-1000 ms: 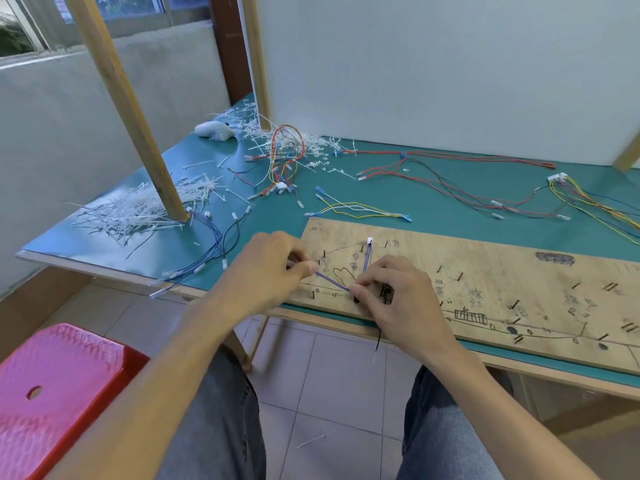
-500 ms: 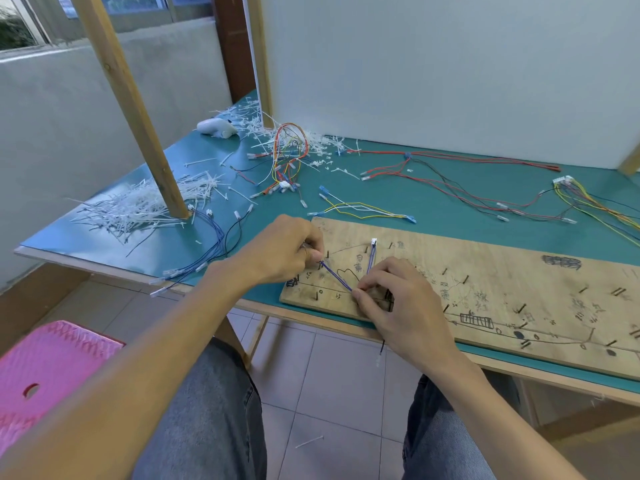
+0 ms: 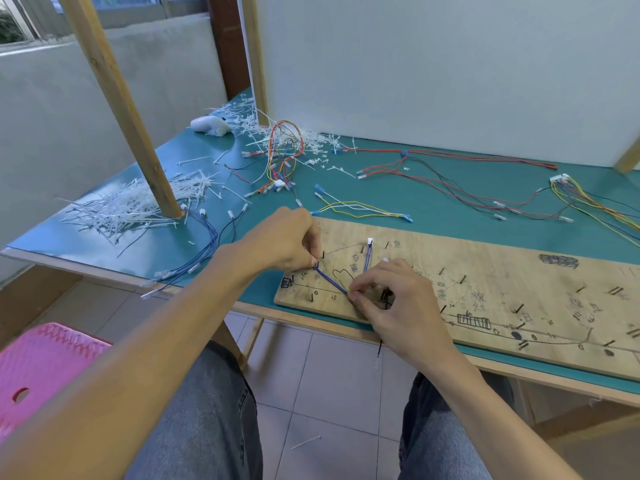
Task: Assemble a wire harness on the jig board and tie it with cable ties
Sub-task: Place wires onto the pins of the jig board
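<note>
Head view: left hand (image 3: 287,242) is pinching one end of the blue wire (image 3: 330,280) with closed fingers (image 3: 313,261) at a pin near the left end of the jig board (image 3: 485,271), likely to seat that end where the drawn route starts. Right hand (image 3: 394,299) is closing its fingers (image 3: 356,296) on the same wire lower down, at the bend, probably holding it taut so the run is lying along the drawn line. From that bend a second blue leg is rising to a white connector (image 3: 370,241) sitting between pins further up the board; the pins seem to be keeping it from sliding. A black lead (image 3: 380,349) is hanging off the board's near edge below the right hand, loose.

The board is lying flat on the counter (image 3: 433,209), near edge close to the person, so both hands are reaching the left end easily. More blue wires (image 3: 204,244) are lying just left of the board beside a wooden post (image 3: 117,98), likely next in line. A pile of white ties (image 3: 131,206) is spread around the post's foot, within the left hand's reach for the tying step. Red wires (image 3: 450,174) and a yellow bundle (image 3: 588,202) are lying well apart behind the board. Judging by the nearly bare board, routing is only starting; no tie on it yet.
</note>
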`<state>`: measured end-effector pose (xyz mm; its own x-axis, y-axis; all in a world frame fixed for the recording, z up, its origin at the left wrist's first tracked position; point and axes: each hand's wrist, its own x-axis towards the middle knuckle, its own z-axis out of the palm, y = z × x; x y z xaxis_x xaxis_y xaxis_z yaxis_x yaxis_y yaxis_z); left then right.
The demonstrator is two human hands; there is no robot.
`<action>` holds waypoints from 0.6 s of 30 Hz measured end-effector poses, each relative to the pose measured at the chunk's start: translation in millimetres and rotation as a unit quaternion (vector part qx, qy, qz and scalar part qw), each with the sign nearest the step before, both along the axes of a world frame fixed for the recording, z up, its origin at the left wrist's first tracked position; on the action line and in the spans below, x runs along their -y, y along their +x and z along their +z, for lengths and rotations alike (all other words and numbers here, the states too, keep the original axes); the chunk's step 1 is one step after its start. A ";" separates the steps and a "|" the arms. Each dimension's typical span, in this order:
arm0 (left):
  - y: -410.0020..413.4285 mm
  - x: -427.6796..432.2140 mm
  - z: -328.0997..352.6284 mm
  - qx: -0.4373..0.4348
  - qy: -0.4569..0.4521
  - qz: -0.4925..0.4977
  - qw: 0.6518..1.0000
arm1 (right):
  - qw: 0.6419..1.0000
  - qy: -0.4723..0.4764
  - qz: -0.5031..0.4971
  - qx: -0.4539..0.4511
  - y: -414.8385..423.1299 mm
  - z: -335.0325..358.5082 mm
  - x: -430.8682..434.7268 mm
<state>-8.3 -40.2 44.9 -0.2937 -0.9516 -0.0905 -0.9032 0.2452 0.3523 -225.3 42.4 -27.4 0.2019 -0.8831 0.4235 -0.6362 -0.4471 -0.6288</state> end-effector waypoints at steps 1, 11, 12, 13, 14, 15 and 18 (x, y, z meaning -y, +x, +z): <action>-0.1 -1.4 -0.7 -0.005 -0.002 0.002 1.000 | 1.000 0.000 0.001 0.006 -0.5 0.2 0.4; -35.0 -34.3 -14.2 0.047 -0.132 -0.093 0.986 | 0.999 -0.001 0.004 0.047 -1.5 0.7 3.4; -38.7 -34.2 -15.8 0.069 -0.129 -0.095 0.985 | 0.999 0.000 0.004 0.049 -1.8 0.5 2.9; -41.3 -34.0 -16.1 0.082 -0.131 -0.095 0.983 | 0.999 0.001 0.003 0.050 -1.9 0.5 2.3; -43.0 -34.1 -15.3 0.091 -0.133 -0.093 0.983 | 0.999 0.003 0.002 0.050 -1.8 0.5 1.4; -44.5 -33.9 -14.1 0.094 -0.135 -0.092 0.982 | 0.999 0.006 -0.002 0.053 -1.8 0.7 1.0; -49.1 -35.0 -8.6 0.111 -0.135 -0.092 0.980 | 0.998 0.005 -0.025 0.051 -1.9 0.7 0.7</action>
